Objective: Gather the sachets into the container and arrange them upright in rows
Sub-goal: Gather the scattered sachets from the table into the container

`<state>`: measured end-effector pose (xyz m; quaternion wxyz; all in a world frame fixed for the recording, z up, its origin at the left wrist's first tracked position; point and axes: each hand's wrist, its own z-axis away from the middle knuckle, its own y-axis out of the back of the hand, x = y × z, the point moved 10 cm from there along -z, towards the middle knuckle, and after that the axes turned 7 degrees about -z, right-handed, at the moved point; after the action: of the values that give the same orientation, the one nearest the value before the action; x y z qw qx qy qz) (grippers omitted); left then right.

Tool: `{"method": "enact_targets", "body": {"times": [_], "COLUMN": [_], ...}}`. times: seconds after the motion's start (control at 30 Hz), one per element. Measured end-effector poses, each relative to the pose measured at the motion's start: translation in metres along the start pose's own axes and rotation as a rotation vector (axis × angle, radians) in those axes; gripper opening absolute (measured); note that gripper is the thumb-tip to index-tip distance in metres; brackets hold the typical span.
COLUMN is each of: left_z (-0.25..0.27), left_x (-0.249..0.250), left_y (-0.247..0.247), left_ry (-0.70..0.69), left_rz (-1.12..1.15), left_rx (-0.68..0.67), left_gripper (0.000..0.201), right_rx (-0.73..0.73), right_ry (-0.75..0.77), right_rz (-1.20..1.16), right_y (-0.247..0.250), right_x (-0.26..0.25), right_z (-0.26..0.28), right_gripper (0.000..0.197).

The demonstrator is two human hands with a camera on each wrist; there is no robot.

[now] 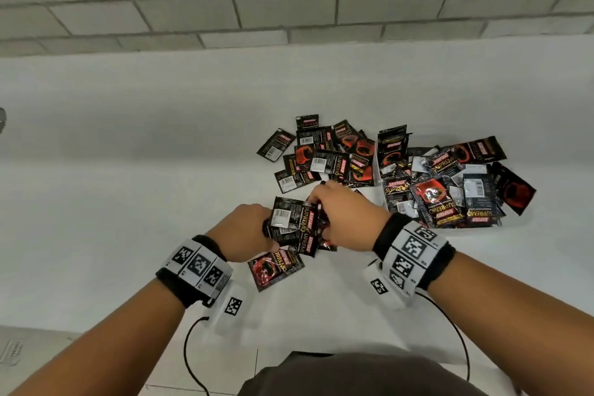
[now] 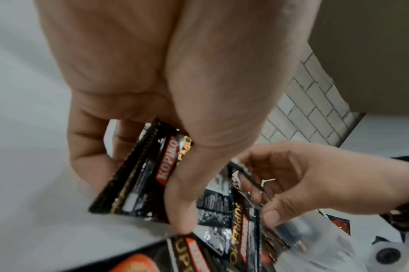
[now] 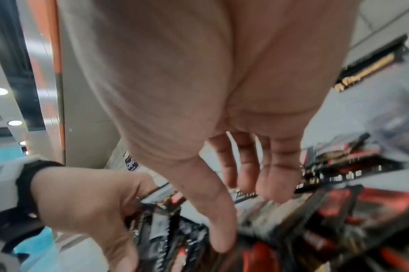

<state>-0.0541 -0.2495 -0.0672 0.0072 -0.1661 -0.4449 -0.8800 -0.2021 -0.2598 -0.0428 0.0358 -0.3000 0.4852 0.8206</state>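
Note:
Black and red sachets lie in a loose pile (image 1: 321, 154) in the middle of the white table. A clear container (image 1: 511, 224) to the right holds many more sachets (image 1: 450, 193), jumbled and lying flat. Between the pile and me, both hands hold one bundle of sachets (image 1: 295, 225) just above the table. My left hand (image 1: 254, 230) grips the bundle's left side, thumb on top (image 2: 180, 208). My right hand (image 1: 337, 215) pinches the bundle's right edge between thumb and fingers (image 2: 252, 187). One sachet (image 1: 274, 268) lies flat under the hands.
A grey brick wall (image 1: 289, 3) runs behind the table. Bare white tabletop (image 1: 128, 186) stretches to the left of the pile. Cables (image 1: 189, 357) hang from both wrist bands near the table's front edge.

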Motion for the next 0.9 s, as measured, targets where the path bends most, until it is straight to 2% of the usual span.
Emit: {"method": "enact_targets", "body": {"times": [0.13,0.23,0.3,0.4,0.5,0.6,0.7,0.8,0.83,0.9], "left_z": [-0.001,0.001,-0.001,-0.010,-0.032,-0.072,-0.108,-0.121,-0.122,-0.120], "left_x": [-0.005,-0.009,-0.012,-0.009,0.007,0.029,0.034,0.038,0.038,0.037], "left_y": [0.014,0.047,0.071,0.103,0.126,0.120,0.093,0.079,0.078,0.077], "left_ry": [-0.017,-0.029,-0.027,-0.037,-0.062,-0.100,-0.088,-0.106,-0.107,-0.115], "left_rz": [-0.005,-0.024,-0.059,-0.085,-0.076,-0.091,-0.187,-0.193,-0.195,-0.236], "left_rx": [0.006,0.037,0.035,0.080,0.185,0.156,0.058,0.070,0.093,0.126], "left_gripper": [0.026,0.013,0.010,0.012,0.020,0.032,0.067,0.095,0.094,0.080], "right_rx": [0.114,0.050,0.024,0.042,0.060,0.125,0.236,0.220,0.197,0.193], "right_ry": [-0.133,-0.211,-0.199,-0.161,-0.173,-0.190,-0.268,-0.322,-0.335,-0.331], "right_rz": [0.171,0.226,0.228,0.151,0.124,0.087,0.116,0.136,0.136,0.170], "right_y": [0.024,0.007,-0.004,-0.002,0.006,0.026,0.057,0.055,0.048,0.038], "right_x": [0.009,0.013,0.012,0.012,0.016,0.015,0.019,0.026,0.029,0.030], "right_z": [-0.006,-0.017,-0.022,-0.023,-0.022,-0.021,-0.025,-0.039,-0.043,-0.048], "right_gripper": [0.062,0.070,0.065,0.042,0.036,0.039,0.048,0.056,0.056,0.051]}}
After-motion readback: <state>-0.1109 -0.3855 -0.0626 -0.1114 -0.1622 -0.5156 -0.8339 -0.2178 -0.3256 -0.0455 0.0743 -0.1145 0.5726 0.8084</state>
